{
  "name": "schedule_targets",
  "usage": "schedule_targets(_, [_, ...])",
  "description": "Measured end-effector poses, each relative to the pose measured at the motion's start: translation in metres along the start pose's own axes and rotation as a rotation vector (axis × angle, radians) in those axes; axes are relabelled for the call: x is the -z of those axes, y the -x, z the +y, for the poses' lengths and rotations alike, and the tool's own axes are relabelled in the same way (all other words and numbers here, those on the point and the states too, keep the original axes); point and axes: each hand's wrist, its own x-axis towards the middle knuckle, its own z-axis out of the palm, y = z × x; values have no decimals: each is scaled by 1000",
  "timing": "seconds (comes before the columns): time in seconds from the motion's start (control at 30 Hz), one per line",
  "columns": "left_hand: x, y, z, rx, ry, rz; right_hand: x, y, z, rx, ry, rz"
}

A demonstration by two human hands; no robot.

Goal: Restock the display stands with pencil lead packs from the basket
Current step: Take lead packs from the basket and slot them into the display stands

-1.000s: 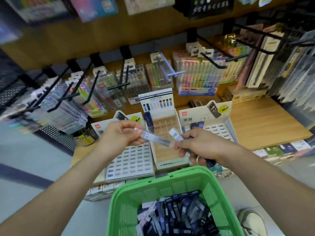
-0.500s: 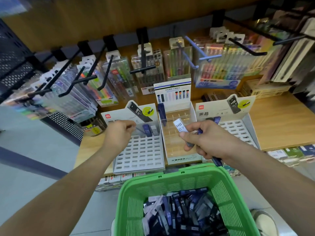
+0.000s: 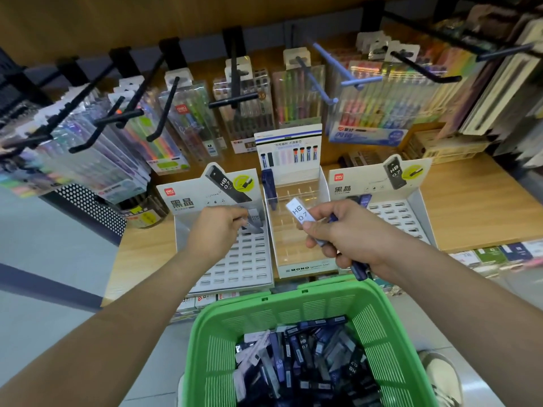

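Observation:
Three display stands sit on the wooden shelf: a left white slotted stand (image 3: 244, 259), a middle clear MONO stand (image 3: 296, 245) and a right white slotted stand (image 3: 396, 218). My left hand (image 3: 217, 227) pinches a grey lead pack (image 3: 255, 220) at the top right slots of the left stand. Over the middle stand, my right hand (image 3: 338, 233) grips a few lead packs; one labelled HB 0.7 (image 3: 301, 214) sticks up, and a dark blue one (image 3: 360, 270) pokes out below the palm. The green basket (image 3: 264, 318) below holds many lead packs (image 3: 305, 365).
Black and blue peg hooks (image 3: 235, 80) carrying pen sets jut out over the shelf above the stands. A dark blue pack (image 3: 269, 183) stands at the middle stand's back left. A small jar (image 3: 144, 212) sits left of the stands. A shoe (image 3: 440, 374) shows beside the basket.
My left hand has carried its pack from mid-air down to the top of the left stand. My right hand stays over the middle stand with its packs.

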Motion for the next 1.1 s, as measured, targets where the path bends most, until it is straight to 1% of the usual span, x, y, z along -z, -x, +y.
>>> schedule_targets(0.07, [-4, -1, 0, -53, -38, -36, 0, -1, 0, -5, 0, 1])
schedule_targets(0.13, [-8, -2, 1, -84, -28, -22, -1, -1, 0, 0, -3, 1])
schedule_targets(0.17, [-10, -3, 1, -64, 5, 4, -1, -2, 1, 3, -3, 0])
schedule_targets(0.27, [-10, -5, 0, 85, 118, 91, -2, -1, 2, 11, -3, -6])
schedule_targets(0.33, [-9, -8, 1, 38, 74, 132, -2, -1, 3, 15, 8, -6])
schedule_targets(0.4, [-7, -11, 3, -73, 17, 152, -2, -1, 4, 21, 23, 0])
schedule_targets(0.47, [-8, -12, 5, -148, -72, 104, -3, -1, 4, 30, 26, 11])
schedule_targets(0.57, [-11, -9, 9, -116, -193, -10, -3, -2, 4, 39, 11, 24])
schedule_targets(0.63, [-6, -9, 14, -48, -244, -2, -4, -1, 4, 40, 7, 22])
schedule_targets(0.67, [-2, -10, 19, -3, -229, 36, -4, -1, 4, 42, 8, 19])
schedule_targets(0.7, [5, -12, 26, 60, -164, 70, -4, -1, 5, 46, 14, 20])
schedule_targets(0.73, [14, -14, 32, 142, -15, 63, -4, -1, 5, 48, 27, 28])
schedule_targets(0.77, [24, -18, 38, 244, 234, -19, -4, -2, 5, 47, 45, 43])
schedule_targets(0.8, [36, -22, 47, 333, 539, -194, -3, -3, 5, 45, 57, 56])
schedule_targets(0.83, [46, -22, 56, 378, 800, -382, -3, -4, 4, 45, 58, 61])
schedule_targets(0.87, [51, -21, 62, 366, 944, -514, -3, -5, 5, 43, 54, 55])
schedule_targets(0.9, [54, -20, 69, 320, 990, -579, -3, -5, 5, 38, 49, 42])
schedule_targets(0.93, [54, -18, 74, 266, 985, -590, -4, -5, 5, 29, 46, 29])
schedule_targets(1.0, [51, -16, 78, 217, 918, -513, -4, -6, 6, -8, 47, 29])
schedule_targets(1.07, [50, -19, 69, 239, 836, -421, -1, -6, 6, -72, 3, 51])
schedule_targets(1.1, [51, -21, 60, 263, 784, -387, 1, -7, 5, -109, -69, 63])
